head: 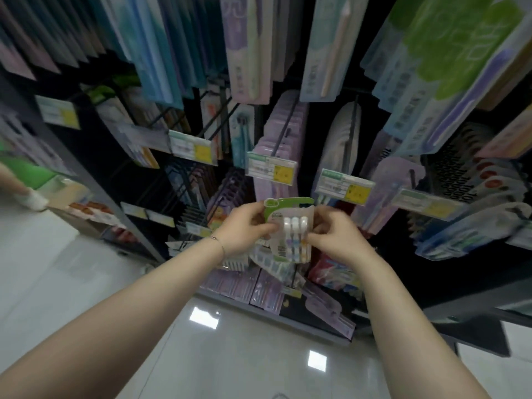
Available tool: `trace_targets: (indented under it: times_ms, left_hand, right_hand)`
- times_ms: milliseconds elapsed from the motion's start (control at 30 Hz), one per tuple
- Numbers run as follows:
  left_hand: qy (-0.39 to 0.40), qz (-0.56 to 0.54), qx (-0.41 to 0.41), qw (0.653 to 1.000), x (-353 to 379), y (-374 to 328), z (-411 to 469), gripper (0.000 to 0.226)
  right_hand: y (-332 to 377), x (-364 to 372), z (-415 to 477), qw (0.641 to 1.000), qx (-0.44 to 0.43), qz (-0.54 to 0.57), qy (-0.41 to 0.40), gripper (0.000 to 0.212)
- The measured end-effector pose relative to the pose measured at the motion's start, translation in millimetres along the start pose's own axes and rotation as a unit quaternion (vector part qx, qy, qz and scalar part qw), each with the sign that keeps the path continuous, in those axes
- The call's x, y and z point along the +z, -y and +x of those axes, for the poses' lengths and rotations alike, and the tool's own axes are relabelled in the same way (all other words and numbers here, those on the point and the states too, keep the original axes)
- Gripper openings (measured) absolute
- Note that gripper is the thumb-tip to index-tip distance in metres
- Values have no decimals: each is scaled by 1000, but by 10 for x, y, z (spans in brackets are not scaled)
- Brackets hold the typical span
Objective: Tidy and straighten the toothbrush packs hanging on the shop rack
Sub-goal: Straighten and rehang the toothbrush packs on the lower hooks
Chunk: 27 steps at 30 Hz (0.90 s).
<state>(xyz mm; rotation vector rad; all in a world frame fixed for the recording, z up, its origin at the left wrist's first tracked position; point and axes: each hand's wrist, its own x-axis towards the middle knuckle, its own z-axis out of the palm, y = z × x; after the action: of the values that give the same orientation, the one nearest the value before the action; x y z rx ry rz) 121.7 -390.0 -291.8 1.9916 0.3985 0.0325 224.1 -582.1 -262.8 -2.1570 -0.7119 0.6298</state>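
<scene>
Shiny white floor [72,269] ran beside a dark rack [315,139] full of hanging packs [283,133]. Near the middle, two hands held one small pack [291,226] with a green top and three brushes inside. At its 9 o'clock, the left hand [244,226] pinched the edge with curled fingers. At its 3 o'clock, the right hand [331,236] pinched the other edge. Price tags [271,168] hung at 12 o'clock, just above. A thin bracelet [219,243] sat on the left wrist.

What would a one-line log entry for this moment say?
step: handling one pack | left hand: grips pack at left edge | right hand: pinches right edge | pack: green card, three brushes
</scene>
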Motion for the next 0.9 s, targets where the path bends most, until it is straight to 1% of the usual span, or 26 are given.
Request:
trace_targets:
  times_ms: [67, 233, 333, 433, 567, 667, 733, 800, 900]
  left_hand:
    - [-3, 6, 0, 1000, -180, 84, -72, 22]
    - [-16, -15, -19, 1000, -657, 293, -278, 44]
    - [-28, -17, -15, 999, -950, 369, -390, 40]
    - [-41, -4, -8, 999, -1275, 480, -490, 30]
    - [-49, -2, -10, 999, -1716, 674, -617, 24]
    - [-56, 1, -7, 998, -2019, 818, -681, 23]
    - [-66, -10, -10, 998, -2206, 919, -708, 20]
    - [-75, -21, -11, 997, -2378, 1002, -725, 18]
    - [-94, -37, -13, 995, -2566, 1104, -742, 25]
  right_hand:
    - [114, 122, 34, 1000, -10, 1, 14, 29]
    - [447, 475, 146, 999, -34, -7, 3, 25]
    - [695, 702, 204, 999, -43, -8, -11, 28]
    - [922, 954, 260, 998, -51, 7, -27, 35]
    - [1178, 1311, 364, 998, -58, 23, -29, 34]
    - [1405, 1572, 460, 997, -53, 37, -37, 28]
    - [1555, 1742, 533, 997, -47, 51, -43, 18]
    - [1700, 1888, 620, 995, -44, 68, -54, 13]
    - [1872, 2057, 746, 994, -47, 77, -68, 8]
